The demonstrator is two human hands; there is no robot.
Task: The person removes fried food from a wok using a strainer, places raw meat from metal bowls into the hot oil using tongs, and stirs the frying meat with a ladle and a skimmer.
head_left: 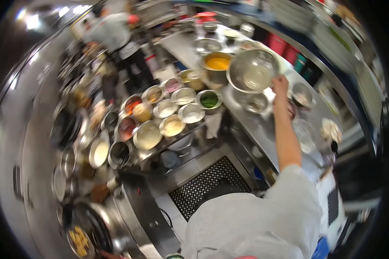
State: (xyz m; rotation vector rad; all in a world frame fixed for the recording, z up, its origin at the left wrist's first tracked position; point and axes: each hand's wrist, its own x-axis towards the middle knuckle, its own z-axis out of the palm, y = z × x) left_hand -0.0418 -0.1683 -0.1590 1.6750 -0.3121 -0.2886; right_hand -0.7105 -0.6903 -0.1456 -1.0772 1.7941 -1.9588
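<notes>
My right hand (280,84) is closed on the near rim of a metal colander (243,77), at the end of my outstretched arm. The colander is tilted, its perforated inside facing me, above the steel counter. Beside it stands a deep pot of orange liquid (218,63). Just below it on the counter is a metal bowl (254,102). No left hand can be made out. At the bottom left, a pan with yellow pieces (79,241) lies near a blurred reddish-brown shape (109,254) cut off by the frame edge.
Several round containers of food, among them chopped greens (209,99) and a cream-coloured mixture (147,135), crowd the station at centre left. A black perforated mat (209,185) lies on the floor. Another person (116,36) stands at the upper left. Shelves with plates (333,41) line the right.
</notes>
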